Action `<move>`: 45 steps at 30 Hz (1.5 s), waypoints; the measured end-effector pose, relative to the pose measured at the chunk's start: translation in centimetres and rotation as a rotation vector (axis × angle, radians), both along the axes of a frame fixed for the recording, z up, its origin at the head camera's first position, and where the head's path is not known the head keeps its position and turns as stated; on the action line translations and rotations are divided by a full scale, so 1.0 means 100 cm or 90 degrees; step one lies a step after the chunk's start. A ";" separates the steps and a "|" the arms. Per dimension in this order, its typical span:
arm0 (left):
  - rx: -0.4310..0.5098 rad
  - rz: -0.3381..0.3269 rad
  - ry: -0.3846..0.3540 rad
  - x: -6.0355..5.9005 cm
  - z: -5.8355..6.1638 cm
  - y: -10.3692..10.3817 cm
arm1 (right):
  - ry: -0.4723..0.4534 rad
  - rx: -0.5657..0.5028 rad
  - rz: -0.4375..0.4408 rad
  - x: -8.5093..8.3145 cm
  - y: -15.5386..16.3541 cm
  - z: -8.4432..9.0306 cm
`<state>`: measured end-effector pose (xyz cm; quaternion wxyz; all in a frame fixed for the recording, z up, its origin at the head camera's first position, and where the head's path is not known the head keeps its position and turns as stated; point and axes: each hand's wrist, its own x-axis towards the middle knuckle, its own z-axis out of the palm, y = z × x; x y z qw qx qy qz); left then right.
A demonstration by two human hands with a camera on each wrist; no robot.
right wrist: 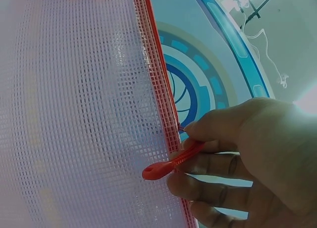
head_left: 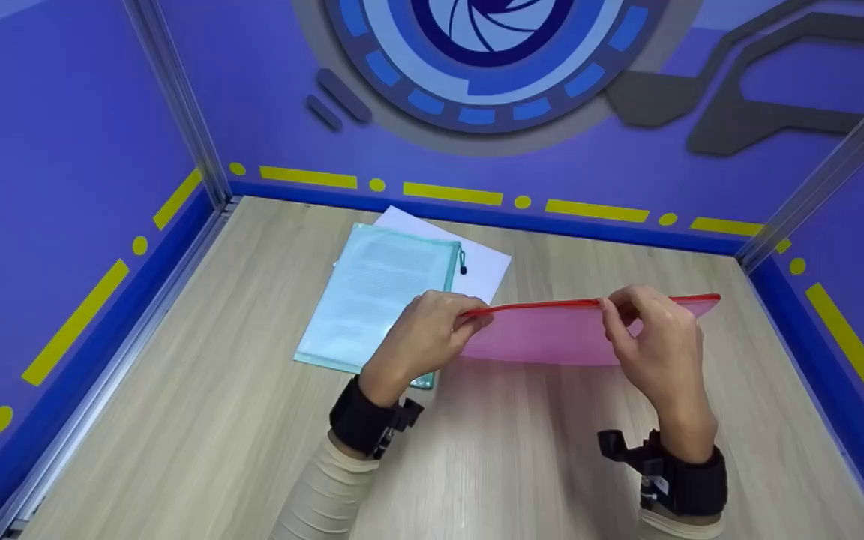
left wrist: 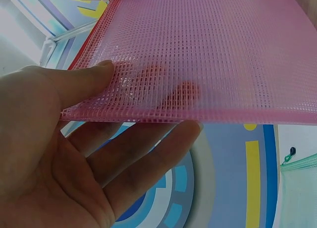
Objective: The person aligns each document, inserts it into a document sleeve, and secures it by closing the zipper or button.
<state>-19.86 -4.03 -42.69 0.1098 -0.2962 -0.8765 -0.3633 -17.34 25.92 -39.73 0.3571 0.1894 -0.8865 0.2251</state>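
A pink mesh zipper pouch (head_left: pixel 544 339) is held up above the table, its red zipper edge on top. My left hand (head_left: pixel 426 331) pinches its left corner, thumb on one face and fingers behind, as the left wrist view shows. Along the zipper further right, my right hand (head_left: pixel 658 341) pinches the zipper slider between thumb and finger. The red zipper pull (right wrist: pixel 159 170) sticks out between the fingers in the right wrist view. Whether anything lies inside the pouch cannot be seen.
A light teal zipper pouch (head_left: pixel 376 281) with a dark-tipped pull lies flat at the back left. Partly under it is a white sheet (head_left: pixel 486 262). Blue printed walls (head_left: pixel 462 161) enclose the wooden table (head_left: pixel 492 465) at the back and sides.
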 end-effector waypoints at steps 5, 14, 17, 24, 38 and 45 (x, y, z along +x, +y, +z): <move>-0.001 -0.002 -0.008 0.001 0.001 0.000 | -0.002 -0.001 -0.005 0.000 0.001 0.000; -0.002 0.006 -0.008 0.002 0.002 -0.001 | -0.019 -0.003 -0.016 -0.001 0.004 0.001; 0.001 0.003 -0.011 0.002 0.001 -0.001 | -0.020 -0.004 -0.016 0.000 0.003 0.001; -0.003 0.004 -0.013 0.002 0.001 -0.001 | -0.025 -0.006 -0.019 0.000 0.004 0.000; 0.000 0.010 -0.008 0.002 0.000 -0.002 | -0.011 -0.012 -0.022 -0.001 0.008 -0.001; 0.002 0.017 -0.017 0.001 0.000 -0.003 | -0.023 -0.027 -0.034 -0.002 0.011 0.000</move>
